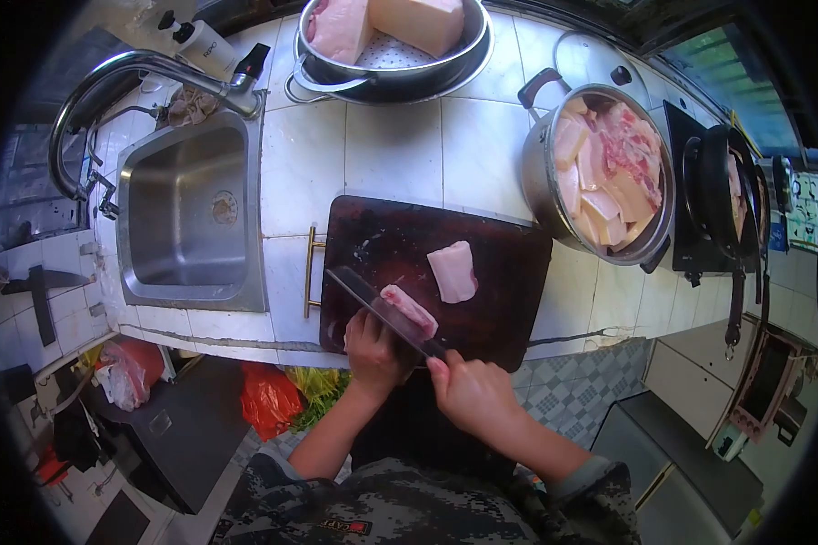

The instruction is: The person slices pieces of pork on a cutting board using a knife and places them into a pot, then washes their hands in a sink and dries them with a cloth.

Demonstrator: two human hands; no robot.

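Note:
A dark cutting board with a brass handle lies at the counter's front edge. My right hand is wrapped round the handle of a knife, whose blade slants up to the left over the board. Right beside the blade lies a narrow strip of meat. A wider pale piece of meat rests farther right. My left hand is on the near side of the blade, fingers bent; whatever is under them is hidden.
A pot full of cut meat stands at right, beside a stove with a pan. Behind is a steel colander with large meat blocks. A sink with a faucet is at left.

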